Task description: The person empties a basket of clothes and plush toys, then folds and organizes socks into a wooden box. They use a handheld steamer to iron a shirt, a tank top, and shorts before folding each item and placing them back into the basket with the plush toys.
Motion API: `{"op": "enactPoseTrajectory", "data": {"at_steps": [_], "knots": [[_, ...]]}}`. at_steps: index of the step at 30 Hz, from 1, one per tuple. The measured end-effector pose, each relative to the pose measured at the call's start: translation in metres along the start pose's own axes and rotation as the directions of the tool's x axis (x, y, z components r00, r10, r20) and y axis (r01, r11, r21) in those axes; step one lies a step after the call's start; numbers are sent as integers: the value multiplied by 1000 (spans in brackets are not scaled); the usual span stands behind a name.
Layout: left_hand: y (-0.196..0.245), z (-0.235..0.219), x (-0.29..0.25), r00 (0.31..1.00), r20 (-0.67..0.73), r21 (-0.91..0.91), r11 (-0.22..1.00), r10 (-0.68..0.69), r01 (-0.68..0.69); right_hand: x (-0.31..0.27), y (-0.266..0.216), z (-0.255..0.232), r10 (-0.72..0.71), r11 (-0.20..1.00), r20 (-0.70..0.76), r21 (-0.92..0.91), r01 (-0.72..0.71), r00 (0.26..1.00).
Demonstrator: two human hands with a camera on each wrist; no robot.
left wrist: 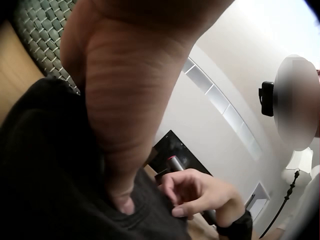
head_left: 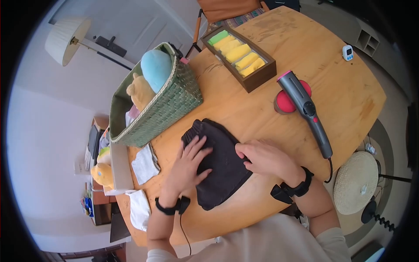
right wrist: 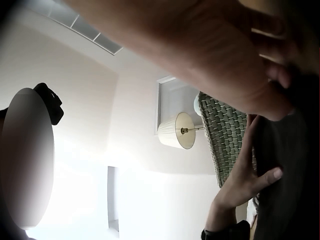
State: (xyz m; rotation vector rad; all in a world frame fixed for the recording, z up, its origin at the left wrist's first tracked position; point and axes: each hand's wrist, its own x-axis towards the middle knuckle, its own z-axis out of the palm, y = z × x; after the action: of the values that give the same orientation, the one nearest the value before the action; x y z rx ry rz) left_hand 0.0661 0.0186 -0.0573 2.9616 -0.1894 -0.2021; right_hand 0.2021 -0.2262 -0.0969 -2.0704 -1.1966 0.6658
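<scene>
A folded black garment (head_left: 220, 163), gathered like an elastic waistband at its far end, lies on the wooden table in front of me. My left hand (head_left: 187, 163) rests on its left part with fingers spread and thumb out to the side; the left wrist view shows the thumb on the dark cloth (left wrist: 45, 165). At the garment's right edge is my right hand (head_left: 266, 158), its fingers loosely bent and its thumb apart from them. In the right wrist view that thumb reaches the cloth (right wrist: 285, 165), while the other fingers are partly in shadow.
A green woven basket (head_left: 161, 111) of plush toys stands at the left, near a grey folded cloth (head_left: 146, 164) and a white cloth (head_left: 139, 209). Beyond are a brown box (head_left: 257, 83) of rolled yellow and green cloths, a grey hair tool (head_left: 305, 107) with a cord, and a small white device (head_left: 348, 53).
</scene>
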Motion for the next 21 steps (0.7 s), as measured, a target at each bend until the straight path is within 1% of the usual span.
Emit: {"op": "enactPoseTrajectory", "data": {"at_steps": [1, 3, 4, 6, 7, 9, 10, 11, 13, 14, 16, 17, 18, 19, 20, 21], "knots": [[-1, 1, -13, 1000, 1, 2, 1000, 15, -15, -1, 2, -1, 10, 1000, -12, 0, -10, 1000], [-3, 3, -41, 996, 83, -35, 999, -19, 22, -1, 4, 2, -51, 998, -50, 37, 53, 997], [1, 5, -51, 996, 90, -39, 999, -24, 27, -1, 4, 5, -50, 998, -43, 44, 52, 998], [13, 10, -70, 994, 83, 101, 993, -71, 62, -4, 2, 11, -105, 992, -9, -70, 104, 994], [18, 13, -75, 992, 87, 93, 992, -93, 85, -8, -1, 9, -115, 991, 14, -66, 116, 993], [26, 17, -78, 995, 99, 60, 998, -30, 24, -17, -8, -2, 0, 999, 68, 36, -3, 998], [31, 17, -77, 995, 96, 34, 999, -22, 19, -19, -5, -4, 2, 998, 44, 70, -5, 999], [31, 19, -75, 995, 90, 33, 999, -36, 33, -18, -4, -5, -9, 998, 54, 65, 6, 999], [28, 25, -70, 999, 31, -48, 998, 41, -39, -17, -3, -9, -12, 997, 17, -77, 13, 1000], [26, 28, -69, 999, 25, -47, 998, 46, -44, -16, 0, -8, -10, 997, 12, -83, 11, 1000], [18, 34, -65, 995, 35, 29, 995, 93, -94, -15, 6, -5, -83, 995, -15, -54, 83, 996], [14, 36, -64, 994, 32, 33, 994, 107, -108, -16, 7, -9, -77, 995, -27, -59, 75, 997], [10, 38, -65, 995, -46, -212, 973, 84, -92, -15, 7, -13, -44, 998, 28, -46, 46, 999], [6, 40, -67, 993, -112, -446, 891, 42, -88, -14, 8, -17, -12, 999, 84, -32, 15, 996], [3, 42, -70, 993, -110, -446, 890, 51, -96, -14, 9, -20, -5, 999, 77, -32, 8, 997], [0, 44, -74, 990, -144, -604, 791, 9, -95, -12, 10, -22, -35, 999, 98, 11, 34, 995]]}}
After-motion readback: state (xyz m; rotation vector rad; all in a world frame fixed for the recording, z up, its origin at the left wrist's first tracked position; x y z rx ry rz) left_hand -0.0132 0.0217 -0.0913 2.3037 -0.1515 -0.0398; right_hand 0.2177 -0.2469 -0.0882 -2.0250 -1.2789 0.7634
